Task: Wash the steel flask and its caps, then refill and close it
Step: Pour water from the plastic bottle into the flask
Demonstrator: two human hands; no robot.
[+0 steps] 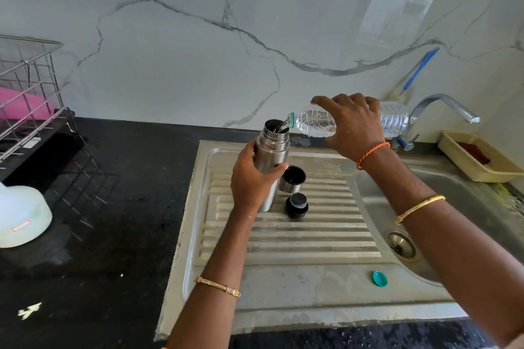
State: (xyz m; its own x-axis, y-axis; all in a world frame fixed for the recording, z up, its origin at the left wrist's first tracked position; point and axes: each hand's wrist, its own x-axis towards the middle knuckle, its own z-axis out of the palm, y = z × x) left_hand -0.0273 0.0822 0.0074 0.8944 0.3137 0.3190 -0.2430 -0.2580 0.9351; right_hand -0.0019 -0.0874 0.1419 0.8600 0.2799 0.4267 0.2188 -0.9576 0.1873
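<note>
The left hand (253,182) curls its fingers and thumb round the middle of the tall, cylindrical brushed-steel flask (271,162), which stands upright and uncapped on the ribbed steel draining board (289,238). The right hand (352,125) grips a clear, ribbed plastic water bottle (315,123) tipped almost level, its green-ringed neck just at the flask's open mouth, water running in.

Just beside the flask's right side stands the steel cup-cap with a black lining (293,179), mouth up, close against the left hand's fingertips. Nearer the front sits the black screw stopper (296,205), a little apart from both. A small teal bottle cap (379,278) lies well apart on the flat front margin of the board, near the basin's edge.

The right forearm reaches across the steel sink basin (377,201), covering part of it; the round drain (402,244) shows beside the arm. Behind the bottle rises a bent chrome tap (442,105). A pale yellow plastic basket (479,156) rests at the basin's far right corner, something dark red inside it.

To the left stretches a black speckled stone counter (119,235). On it stands a wire dish rack (31,88) holding something pink, and in front of that a white plastic container (21,217). The wall (198,37) behind is white marble-look panelling with grey veins; a blue-handled tool (421,66) leans against it above the tap.
</note>
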